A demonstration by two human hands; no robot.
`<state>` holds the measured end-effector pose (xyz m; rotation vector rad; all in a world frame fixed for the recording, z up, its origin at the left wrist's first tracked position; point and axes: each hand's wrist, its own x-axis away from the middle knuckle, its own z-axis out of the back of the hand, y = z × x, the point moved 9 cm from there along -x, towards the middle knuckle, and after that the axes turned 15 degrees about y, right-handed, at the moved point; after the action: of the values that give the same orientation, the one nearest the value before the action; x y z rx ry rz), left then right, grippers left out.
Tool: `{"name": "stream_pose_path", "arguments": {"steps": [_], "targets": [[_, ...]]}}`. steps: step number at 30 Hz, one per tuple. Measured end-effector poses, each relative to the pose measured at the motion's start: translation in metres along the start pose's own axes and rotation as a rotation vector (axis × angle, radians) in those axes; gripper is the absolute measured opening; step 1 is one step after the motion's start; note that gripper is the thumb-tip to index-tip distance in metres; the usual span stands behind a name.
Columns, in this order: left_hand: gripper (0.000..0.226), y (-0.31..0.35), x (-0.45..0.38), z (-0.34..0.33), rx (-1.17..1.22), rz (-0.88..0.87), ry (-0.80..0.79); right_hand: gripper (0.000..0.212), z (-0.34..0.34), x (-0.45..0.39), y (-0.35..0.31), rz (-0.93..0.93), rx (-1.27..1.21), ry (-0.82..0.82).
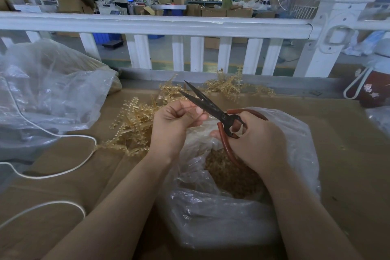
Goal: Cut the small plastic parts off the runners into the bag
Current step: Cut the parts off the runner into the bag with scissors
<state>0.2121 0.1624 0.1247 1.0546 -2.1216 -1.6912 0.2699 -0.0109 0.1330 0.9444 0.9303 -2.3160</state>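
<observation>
My right hand [257, 139] grips the red-brown handles of black scissors [202, 101], whose blades stand apart and point up-left. My left hand [175, 120] is curled and pinches a thin, pale runner strip right beside the blades; the strip is barely visible. Both hands hover over a clear plastic bag [295, 133] on the brown tabletop, holding a heap of small amber parts [230, 173]. A pile of amber runners [135, 120] with parts attached lies just left of my left hand.
More runners [228, 86] lie along the far table edge below a white railing [156, 25]. A large crumpled clear bag [46, 91] sits at left, a white cord [61, 173] loops across the table, and a dark red flask [373, 88] stands at right.
</observation>
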Motion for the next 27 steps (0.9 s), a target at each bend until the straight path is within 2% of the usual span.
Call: {"name": "stream_pose_path", "arguments": {"steps": [4,7,9,13,15,19,27], "targets": [[0.01,-0.001,0.0,0.001,0.026,0.017,0.007,0.081,-0.003,0.0,0.003,-0.018,0.019,-0.022],[0.011,-0.002,0.0,0.0,0.035,0.034,0.003,0.082,-0.005,0.001,0.003,-0.042,-0.032,-0.049],[0.009,-0.006,0.0,-0.001,0.038,0.069,-0.003,0.07,-0.006,0.003,0.005,-0.104,-0.095,-0.059],[0.007,-0.014,0.005,-0.005,-0.018,0.126,-0.029,0.028,-0.011,0.003,0.014,-0.322,-0.353,-0.054],[0.007,-0.017,0.008,-0.01,-0.003,0.169,-0.056,0.016,-0.014,0.003,0.015,-0.406,-0.478,-0.079],[0.006,-0.022,0.014,-0.017,-0.061,0.214,-0.097,0.013,-0.018,0.004,0.012,-0.462,-0.615,-0.132],[0.014,-0.025,0.014,-0.017,-0.056,0.255,-0.113,0.015,-0.019,0.003,0.011,-0.461,-0.604,-0.15]]}}
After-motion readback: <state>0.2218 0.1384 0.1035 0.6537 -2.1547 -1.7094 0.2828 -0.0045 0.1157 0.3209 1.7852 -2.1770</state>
